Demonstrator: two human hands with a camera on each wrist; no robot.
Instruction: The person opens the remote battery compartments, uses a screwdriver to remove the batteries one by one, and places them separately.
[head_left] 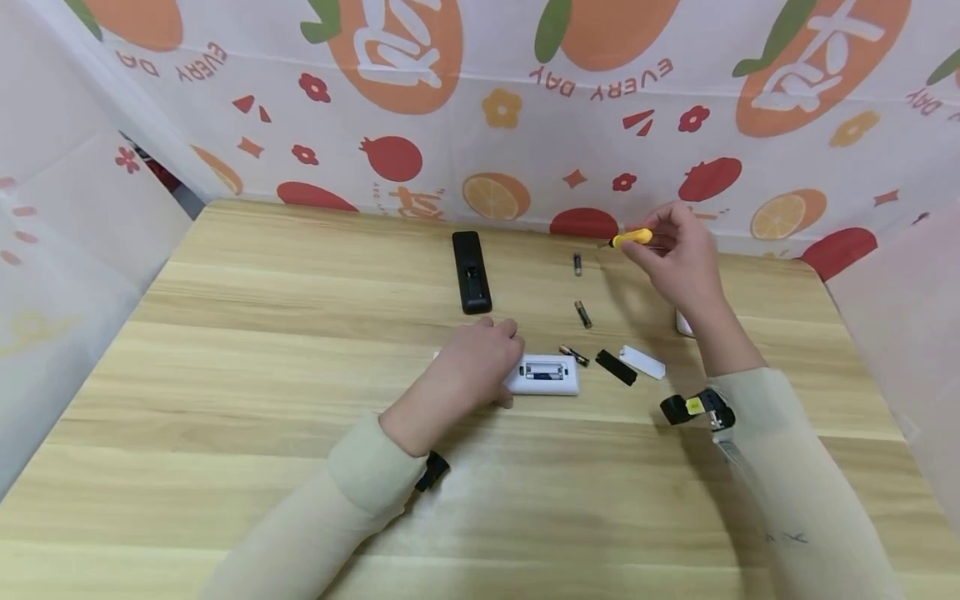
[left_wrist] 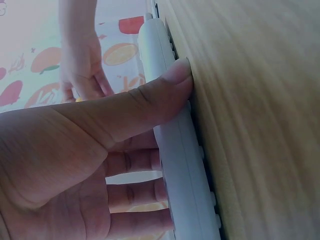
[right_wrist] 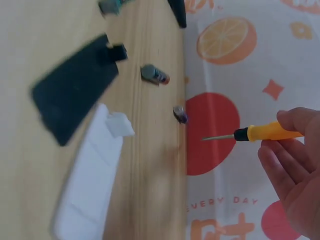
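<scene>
My left hand [head_left: 476, 358] grips the left part of a white remote control [head_left: 558, 385], which lies with its buttons against the table. Its thumb [left_wrist: 172, 82] presses the near edge while the fingers lie over the back. The remote's battery compartment [head_left: 546, 371] is uncovered, with what looks like a battery inside. Above the table's far right, my right hand [head_left: 684, 254] pinches a yellow screwdriver [head_left: 633, 237] by its handle; the thin metal tip [right_wrist: 217, 137] points left, touching nothing. Loose batteries [head_left: 582, 314] lie between the hands, near a black battery cover [head_left: 616, 367] and a white one [head_left: 642, 362].
A black remote control [head_left: 471, 273] lies back up beyond my left hand, its compartment uncovered. Partly behind my right wrist is a white object [head_left: 683, 325]. A fruit-print cloth [head_left: 450, 167] hangs along the back edge of the wooden table [head_left: 225, 333].
</scene>
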